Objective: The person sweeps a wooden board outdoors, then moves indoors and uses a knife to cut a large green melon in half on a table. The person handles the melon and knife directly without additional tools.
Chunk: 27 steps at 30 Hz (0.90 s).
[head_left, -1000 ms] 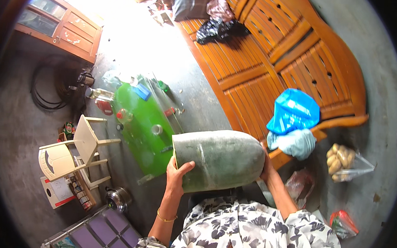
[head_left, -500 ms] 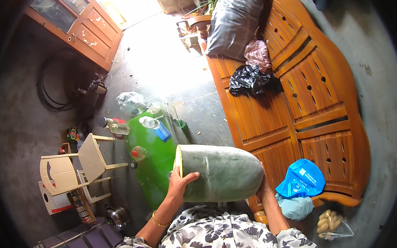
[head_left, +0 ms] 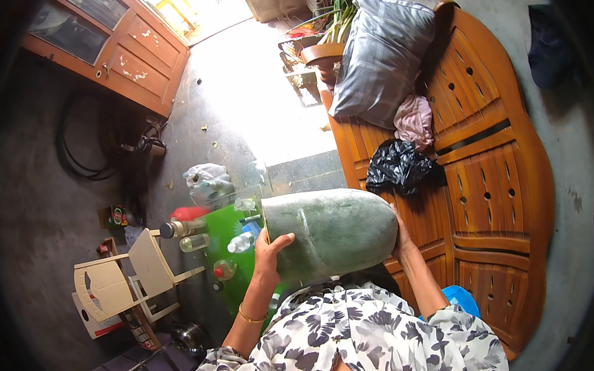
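Note:
A big pale-green winter melon [head_left: 331, 234] lies sideways between my two hands, held up in front of my body. Its left end is the cut one; the right end is whole and rounded. My left hand [head_left: 270, 254] grips the cut end, thumb lying across the near skin and the other fingers mostly hidden behind the rim. At the rounded end my right hand [head_left: 403, 237] is pressed against the skin, its fingertips partly out of sight.
Bottles [head_left: 194, 242] stand on a green-topped table [head_left: 217, 225] to the left, near a cream chair [head_left: 148, 265]. At right, a wooden bench [head_left: 486, 229] bears a grey pillow [head_left: 384, 62] and a black plastic bag [head_left: 400, 167]. A blue bag [head_left: 462, 300] shows beside my right sleeve.
The melon has risen a little in the view and its right end tilts further up; both hands still hold it. The room has shifted in view, and my sleeve now covers most of the blue bag.

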{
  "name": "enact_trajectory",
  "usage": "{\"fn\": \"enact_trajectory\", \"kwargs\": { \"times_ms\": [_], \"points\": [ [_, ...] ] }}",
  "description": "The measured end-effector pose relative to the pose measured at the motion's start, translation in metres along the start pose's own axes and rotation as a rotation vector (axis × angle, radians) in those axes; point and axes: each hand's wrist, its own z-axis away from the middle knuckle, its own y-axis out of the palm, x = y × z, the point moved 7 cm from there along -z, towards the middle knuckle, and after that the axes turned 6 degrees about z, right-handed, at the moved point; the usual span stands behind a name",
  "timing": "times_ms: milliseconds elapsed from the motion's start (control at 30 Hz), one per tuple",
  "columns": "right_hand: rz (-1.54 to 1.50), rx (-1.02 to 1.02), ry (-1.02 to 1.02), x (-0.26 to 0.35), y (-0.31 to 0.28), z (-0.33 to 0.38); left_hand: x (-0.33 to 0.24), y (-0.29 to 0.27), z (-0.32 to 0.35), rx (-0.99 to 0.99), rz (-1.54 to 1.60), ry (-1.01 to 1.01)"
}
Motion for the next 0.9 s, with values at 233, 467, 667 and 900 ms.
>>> {"fn": "enact_trajectory", "kwargs": {
  "times_ms": [233,467,667,900],
  "points": [
    [0.082,0.086,0.06,0.142,0.096,-0.163,-0.125,0.011,-0.118,-0.159,0.134,0.075],
    [0.133,0.146,0.169,0.223,0.218,-0.331,-0.251,-0.03,-0.258,-0.292,0.213,0.088],
    [0.135,0.209,0.209,0.316,0.332,-0.489,-0.39,-0.049,-0.396,-0.299,0.257,0.1],
    [0.153,0.275,0.167,0.448,0.458,-0.635,-0.551,-0.06,-0.552,-0.304,0.257,0.143]
  ]
}}
